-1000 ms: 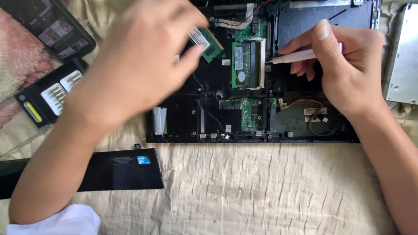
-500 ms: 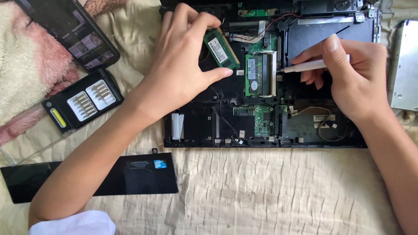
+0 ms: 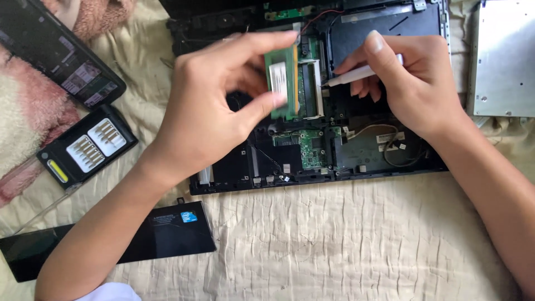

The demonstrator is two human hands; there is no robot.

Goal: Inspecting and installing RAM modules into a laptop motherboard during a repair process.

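Note:
An opened black laptop base (image 3: pixel 356 161) lies on a cream bedsheet with its circuit boards exposed. My left hand (image 3: pixel 214 106) pinches a green memory module (image 3: pixel 281 81) between thumb and fingers, holding it on edge just above the memory slot (image 3: pixel 311 92). My right hand (image 3: pixel 409 78) grips a thin white tool (image 3: pixel 356 74) like a pen. The tool's tip rests at the right side of the slot.
A black screwdriver-bit case (image 3: pixel 86 146) lies at the left, with a dark phone-like device (image 3: pixel 58 53) above it. A long black cover panel (image 3: pixel 161 231) sits at the lower left. A silver metal drive (image 3: pixel 504 56) rests at the upper right. A pink fluffy blanket (image 3: pixel 19 128) borders the left edge.
My left hand has lifted the green memory module up off the laptop and turned it on edge over the slot. My right hand has stayed put with the white tool.

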